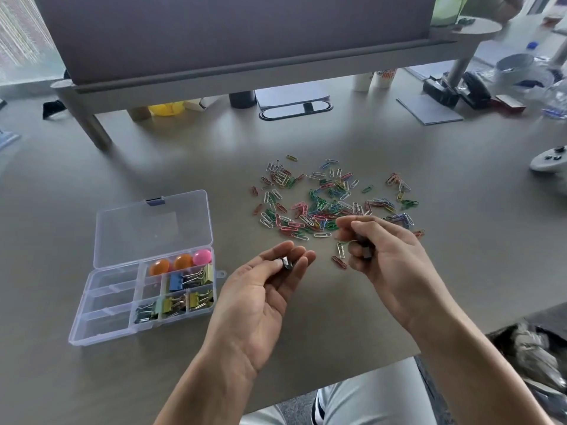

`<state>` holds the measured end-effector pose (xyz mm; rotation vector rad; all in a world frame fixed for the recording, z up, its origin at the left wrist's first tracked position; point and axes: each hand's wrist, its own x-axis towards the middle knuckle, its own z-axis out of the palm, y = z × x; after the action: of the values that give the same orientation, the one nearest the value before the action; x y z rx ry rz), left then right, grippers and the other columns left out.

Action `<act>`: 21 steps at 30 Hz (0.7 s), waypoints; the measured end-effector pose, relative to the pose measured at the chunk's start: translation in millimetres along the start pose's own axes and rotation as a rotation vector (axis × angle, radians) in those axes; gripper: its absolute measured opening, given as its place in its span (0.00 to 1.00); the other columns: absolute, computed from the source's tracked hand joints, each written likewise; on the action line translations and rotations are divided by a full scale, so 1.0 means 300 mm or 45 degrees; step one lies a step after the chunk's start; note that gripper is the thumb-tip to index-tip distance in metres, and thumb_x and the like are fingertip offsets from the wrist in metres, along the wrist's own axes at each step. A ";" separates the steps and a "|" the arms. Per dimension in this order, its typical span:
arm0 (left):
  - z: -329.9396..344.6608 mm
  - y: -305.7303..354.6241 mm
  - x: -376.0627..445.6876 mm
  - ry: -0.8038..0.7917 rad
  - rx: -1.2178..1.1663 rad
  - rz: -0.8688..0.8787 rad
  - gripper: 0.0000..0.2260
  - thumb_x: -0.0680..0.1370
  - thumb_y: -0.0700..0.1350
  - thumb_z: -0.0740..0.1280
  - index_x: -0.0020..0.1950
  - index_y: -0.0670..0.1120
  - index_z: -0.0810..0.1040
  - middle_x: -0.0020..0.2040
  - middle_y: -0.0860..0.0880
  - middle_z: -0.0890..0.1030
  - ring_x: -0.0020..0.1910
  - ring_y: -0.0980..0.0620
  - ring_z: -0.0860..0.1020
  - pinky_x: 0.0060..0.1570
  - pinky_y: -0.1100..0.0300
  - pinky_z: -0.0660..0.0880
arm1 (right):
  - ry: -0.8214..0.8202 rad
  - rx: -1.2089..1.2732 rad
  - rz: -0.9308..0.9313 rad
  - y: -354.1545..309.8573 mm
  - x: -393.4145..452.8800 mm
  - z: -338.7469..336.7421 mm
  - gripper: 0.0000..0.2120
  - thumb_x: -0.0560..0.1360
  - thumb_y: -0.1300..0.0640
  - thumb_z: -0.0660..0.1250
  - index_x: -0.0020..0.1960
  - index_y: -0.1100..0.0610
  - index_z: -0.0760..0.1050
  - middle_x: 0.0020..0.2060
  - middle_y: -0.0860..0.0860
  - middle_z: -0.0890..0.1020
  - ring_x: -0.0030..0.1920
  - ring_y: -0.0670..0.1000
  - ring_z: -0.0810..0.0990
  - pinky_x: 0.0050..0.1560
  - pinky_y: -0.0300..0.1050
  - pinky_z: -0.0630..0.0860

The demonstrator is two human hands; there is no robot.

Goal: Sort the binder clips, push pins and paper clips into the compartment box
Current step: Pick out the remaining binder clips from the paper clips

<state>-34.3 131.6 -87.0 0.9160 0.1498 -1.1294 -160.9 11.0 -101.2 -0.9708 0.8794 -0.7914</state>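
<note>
Now one dark binder clip (287, 262) in each grip, left hand (260, 299) and right hand (386, 256); three push pins (183, 261) boxed.

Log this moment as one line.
left hand: pinches small dark binder clip | right hand: grips dark item | coloured paper clips: loose | clear plastic compartment box: open

The left hand (260, 289) holds a small dark thing (287, 262) between thumb and fingers; it is too blurred to say if it is a binder clip. The curled fingers of the right hand (389, 256) hide most of another dark piece (366, 253). In the compartment box (101, 302), the clips at 6 o'clock overlap, so their number is unclear. At 3 o'clock, a white controller (549, 161) is cut by the edge.
</note>
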 end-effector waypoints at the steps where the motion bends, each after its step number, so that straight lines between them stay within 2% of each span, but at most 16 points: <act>1: 0.000 0.002 0.003 0.002 0.002 0.001 0.12 0.82 0.30 0.55 0.56 0.28 0.77 0.51 0.30 0.82 0.52 0.34 0.84 0.50 0.51 0.82 | 0.021 -0.157 -0.065 -0.001 0.009 -0.006 0.11 0.82 0.64 0.64 0.50 0.62 0.85 0.34 0.51 0.80 0.31 0.46 0.68 0.32 0.40 0.66; 4: -0.001 0.004 0.015 -0.001 -0.007 -0.011 0.12 0.83 0.31 0.55 0.57 0.29 0.77 0.50 0.31 0.82 0.52 0.33 0.84 0.50 0.51 0.83 | 0.072 -0.775 -0.320 -0.008 0.043 -0.027 0.07 0.81 0.57 0.69 0.49 0.53 0.86 0.25 0.41 0.74 0.25 0.42 0.67 0.30 0.33 0.63; 6: 0.003 0.001 0.026 -0.001 -0.010 -0.027 0.13 0.83 0.32 0.55 0.58 0.29 0.77 0.50 0.31 0.82 0.51 0.34 0.84 0.50 0.51 0.82 | 0.103 -1.046 -0.426 -0.013 0.074 -0.034 0.05 0.79 0.54 0.71 0.49 0.50 0.86 0.27 0.42 0.77 0.27 0.42 0.70 0.30 0.33 0.65; 8: 0.012 -0.001 0.036 0.003 -0.011 -0.041 0.13 0.83 0.32 0.55 0.58 0.29 0.77 0.50 0.32 0.82 0.50 0.34 0.84 0.51 0.51 0.82 | 0.133 -1.253 -0.490 -0.026 0.117 -0.032 0.04 0.78 0.53 0.72 0.51 0.49 0.86 0.31 0.46 0.79 0.31 0.43 0.73 0.35 0.39 0.72; 11: 0.029 0.001 0.047 0.000 -0.019 -0.065 0.13 0.82 0.32 0.55 0.57 0.29 0.78 0.49 0.33 0.82 0.50 0.35 0.84 0.52 0.50 0.82 | 0.113 -1.439 -0.536 -0.071 0.220 -0.007 0.07 0.78 0.53 0.71 0.55 0.49 0.85 0.30 0.46 0.78 0.33 0.48 0.78 0.43 0.44 0.79; 13: 0.039 0.005 0.055 -0.006 -0.027 -0.080 0.13 0.81 0.33 0.56 0.58 0.30 0.78 0.49 0.34 0.82 0.51 0.34 0.84 0.52 0.50 0.82 | 0.092 -1.513 -0.550 -0.109 0.306 0.024 0.09 0.78 0.53 0.71 0.57 0.48 0.85 0.34 0.45 0.80 0.34 0.50 0.78 0.44 0.46 0.80; 15: 0.046 0.008 0.061 -0.017 -0.044 -0.092 0.13 0.81 0.34 0.57 0.58 0.30 0.78 0.49 0.34 0.81 0.54 0.33 0.83 0.52 0.50 0.82 | 0.060 -1.579 -0.586 -0.135 0.391 0.054 0.09 0.78 0.54 0.71 0.57 0.49 0.85 0.40 0.49 0.83 0.37 0.51 0.79 0.43 0.43 0.76; 18: 0.053 0.010 0.069 -0.020 -0.064 -0.103 0.13 0.81 0.35 0.58 0.57 0.30 0.78 0.49 0.34 0.81 0.57 0.33 0.82 0.51 0.51 0.83 | -0.034 -1.673 -0.590 -0.158 0.478 0.089 0.09 0.77 0.57 0.73 0.57 0.50 0.85 0.36 0.44 0.79 0.35 0.46 0.75 0.37 0.37 0.68; 21: 0.050 0.008 0.076 -0.018 -0.064 -0.113 0.13 0.81 0.36 0.58 0.57 0.30 0.78 0.49 0.34 0.81 0.54 0.33 0.83 0.51 0.51 0.83 | -0.108 -1.834 -0.567 -0.161 0.516 0.101 0.09 0.76 0.59 0.73 0.54 0.49 0.86 0.40 0.47 0.81 0.38 0.49 0.79 0.40 0.39 0.70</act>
<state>-26.7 105.1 -88.1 0.8636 0.2078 -1.2092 -76.1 -130.0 -88.2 -2.5012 1.1505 -0.3662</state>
